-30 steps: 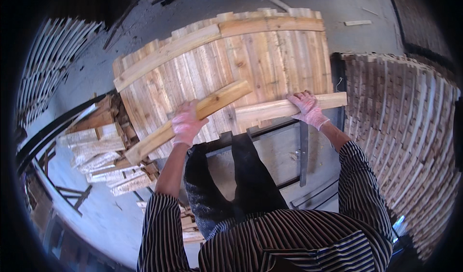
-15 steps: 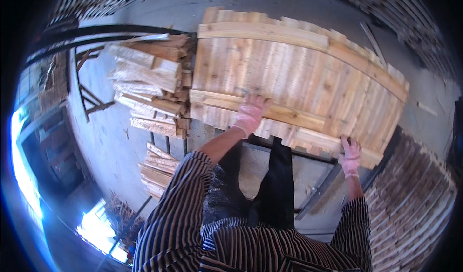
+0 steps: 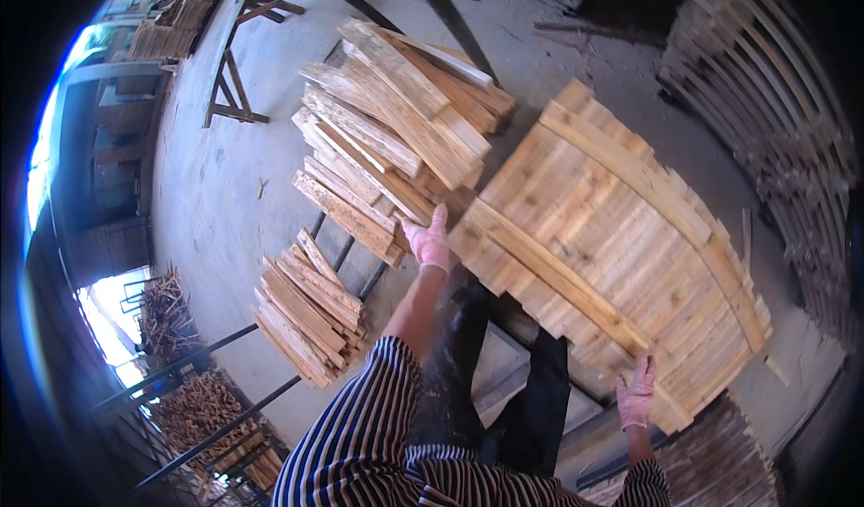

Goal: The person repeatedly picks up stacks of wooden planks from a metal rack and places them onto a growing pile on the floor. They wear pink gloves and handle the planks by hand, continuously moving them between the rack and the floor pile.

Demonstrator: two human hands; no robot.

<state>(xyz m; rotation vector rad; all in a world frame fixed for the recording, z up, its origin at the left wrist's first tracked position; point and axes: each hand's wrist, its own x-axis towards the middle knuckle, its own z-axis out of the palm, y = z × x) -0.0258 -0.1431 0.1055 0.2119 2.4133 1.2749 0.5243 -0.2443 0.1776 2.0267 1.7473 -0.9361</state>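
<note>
A wooden panel (image 3: 576, 228) of planks laid side by side spans the right half of the view. Two battens run across it, the near one (image 3: 558, 269) closer to me. My left hand (image 3: 428, 244), in a thin pink glove, is at the near ends of a pile of loose boards (image 3: 387, 120), thumb and fingers apart. Whether its fingertips touch a board is hard to tell. My right hand (image 3: 636, 394), gloved likewise, is at the panel's near edge by the end of the near batten, fingers stretched out and gripping nothing.
A lower stack of short boards (image 3: 310, 314) rests across dark metal rails (image 3: 225, 340) at the left. Slatted wood stacks (image 3: 765, 147) stand at the right. A trestle (image 3: 238, 75) is on the concrete floor, far left, and bundled sticks (image 3: 211, 417) lie lower left.
My view has turned left. My left hand has left the near batten and moved to the board pile. The right hand stays by the panel's near edge, its fingers less wrapped over it.
</note>
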